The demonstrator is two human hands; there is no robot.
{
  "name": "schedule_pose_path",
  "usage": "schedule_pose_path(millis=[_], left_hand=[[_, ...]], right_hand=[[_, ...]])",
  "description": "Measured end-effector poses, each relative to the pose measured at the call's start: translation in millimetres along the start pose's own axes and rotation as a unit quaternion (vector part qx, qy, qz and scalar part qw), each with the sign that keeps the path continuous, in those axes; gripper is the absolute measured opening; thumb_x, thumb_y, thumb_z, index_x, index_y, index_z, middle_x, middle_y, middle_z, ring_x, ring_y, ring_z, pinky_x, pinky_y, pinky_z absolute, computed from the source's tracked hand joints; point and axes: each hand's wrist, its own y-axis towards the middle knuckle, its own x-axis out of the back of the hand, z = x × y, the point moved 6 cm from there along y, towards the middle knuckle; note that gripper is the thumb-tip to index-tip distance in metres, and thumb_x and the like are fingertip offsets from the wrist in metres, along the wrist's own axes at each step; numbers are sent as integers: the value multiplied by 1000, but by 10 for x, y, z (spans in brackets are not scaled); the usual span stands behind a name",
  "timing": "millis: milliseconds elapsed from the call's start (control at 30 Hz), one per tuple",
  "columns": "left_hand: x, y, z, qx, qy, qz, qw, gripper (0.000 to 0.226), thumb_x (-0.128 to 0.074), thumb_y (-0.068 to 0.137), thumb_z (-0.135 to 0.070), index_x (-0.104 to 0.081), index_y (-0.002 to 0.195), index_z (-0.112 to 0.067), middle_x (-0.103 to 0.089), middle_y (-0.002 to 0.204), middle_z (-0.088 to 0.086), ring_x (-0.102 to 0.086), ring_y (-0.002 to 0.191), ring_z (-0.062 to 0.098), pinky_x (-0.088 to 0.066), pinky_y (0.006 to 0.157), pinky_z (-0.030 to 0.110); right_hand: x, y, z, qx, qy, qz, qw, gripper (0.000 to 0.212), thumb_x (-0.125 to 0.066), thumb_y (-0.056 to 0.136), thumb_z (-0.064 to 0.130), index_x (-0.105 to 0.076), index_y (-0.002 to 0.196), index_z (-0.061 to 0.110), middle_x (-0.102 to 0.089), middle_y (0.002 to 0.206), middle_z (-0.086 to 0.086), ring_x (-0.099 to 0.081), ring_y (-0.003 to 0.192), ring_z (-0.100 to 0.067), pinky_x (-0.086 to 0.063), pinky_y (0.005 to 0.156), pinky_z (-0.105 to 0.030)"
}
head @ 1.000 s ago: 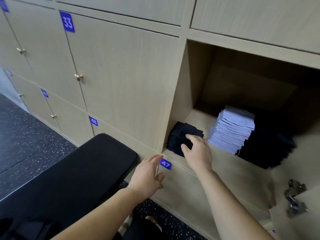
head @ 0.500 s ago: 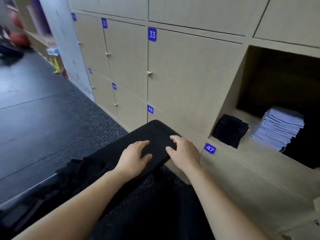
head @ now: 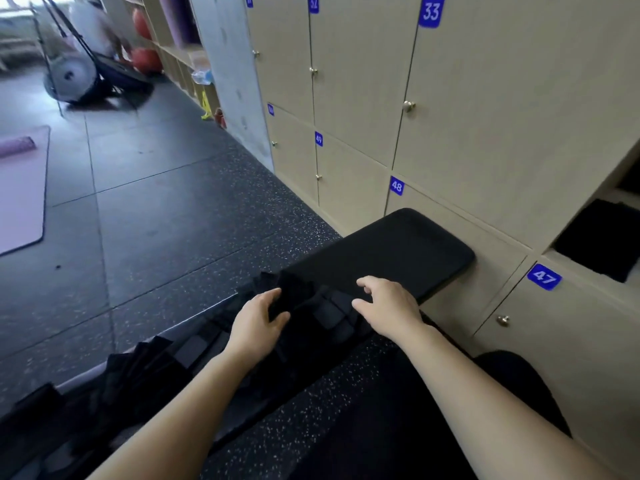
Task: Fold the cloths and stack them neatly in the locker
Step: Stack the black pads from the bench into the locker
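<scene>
Black cloth point(head: 323, 308) on bench point(head: 398, 251), left hand point(head: 256, 322) gripping it — right hand point(head: 388, 306) spread

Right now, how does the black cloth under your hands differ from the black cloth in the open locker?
The bench cloth lies rumpled and unfolded; the locker cloth is folded flat and square. The left hand pinches the bench cloth; nothing touches the locker cloth. Both are black.
</scene>
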Motion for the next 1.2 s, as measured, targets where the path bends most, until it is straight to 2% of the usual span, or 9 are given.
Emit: schedule_pose_path(millis=[167,367,600,800,867,933,1067,1133,1200], left_hand=[[-382,38,94,2,19,34,999,58,-68,89,-26,-48,142,-15,-53,142,2,-47,132,18,-35,110,29],[-632,202,105,-10,88,24,996,70,-68,87,-40,-41,147,-17,-46,147,-1,-40,137,18,-30,112,29],[-771,323,149,11,198,55,979,87,-61,84,-59,-20,153,-25,-32,154,-11,-23,143,16,-19,113,32],[-821,412,160,36,220,60,973,90,-63,79,-63,-23,151,-27,-38,145,-8,-30,135,18,-24,108,33],[-813,444,149,40,216,62,974,84,-64,81,-60,-28,149,-28,-41,140,-6,-33,131,19,-25,107,32],[-784,482,134,35,212,59,975,66,-60,87,-54,-38,144,-30,-45,133,-6,-37,127,18,-25,104,32],[-651,549,101,31,198,37,979,39,-48,97,-44,-52,131,-26,-52,124,-6,-43,121,18,-26,100,32],[-588,566,83,32,185,31,982,38,-48,98,-43,-52,131,-25,-53,124,-4,-43,122,19,-27,101,33],[-518,589,53,30,166,22,985,39,-50,97,-43,-53,131,-24,-53,126,-2,-44,123,20,-27,102,35]], right_hand=[[-256,99,-49,-11,-8,34,999,47,-57,91,35,-50,137,27,-61,125,6,-57,114,-18,-46,88,-30],[-511,272,-184,-36,-13,74,997,50,-59,88,35,-49,137,26,-60,126,5,-56,114,-19,-47,89,-32],[-868,465,-142,-24,-42,115,992,52,-66,82,43,-54,125,18,-55,125,0,-48,119,-22,-44,91,-35],[-1069,589,-125,-18,-79,117,990,56,-69,82,41,-48,130,21,-51,129,-1,-42,122,-22,-37,100,-33],[-1097,609,-121,-21,-73,118,990,54,-69,83,39,-49,129,21,-53,127,0,-44,120,-21,-36,99,-32],[-1104,611,-112,-23,-58,121,991,46,-66,85,37,-53,125,18,-55,123,-1,-46,117,-23,-37,95,-32],[-1022,582,-144,-71,92,127,985,22,-67,84,33,-64,97,16,-57,85,4,-59,91,-23,-41,70,-31],[-947,574,-133,-85,165,124,975,13,-68,82,31,-65,87,19,-63,79,4,-62,82,-20,-46,69,-32],[-852,582,-90,-82,202,111,970,9,-67,82,28,-65,85,20,-68,84,-1,-64,83,-21,-49,74,-34]])
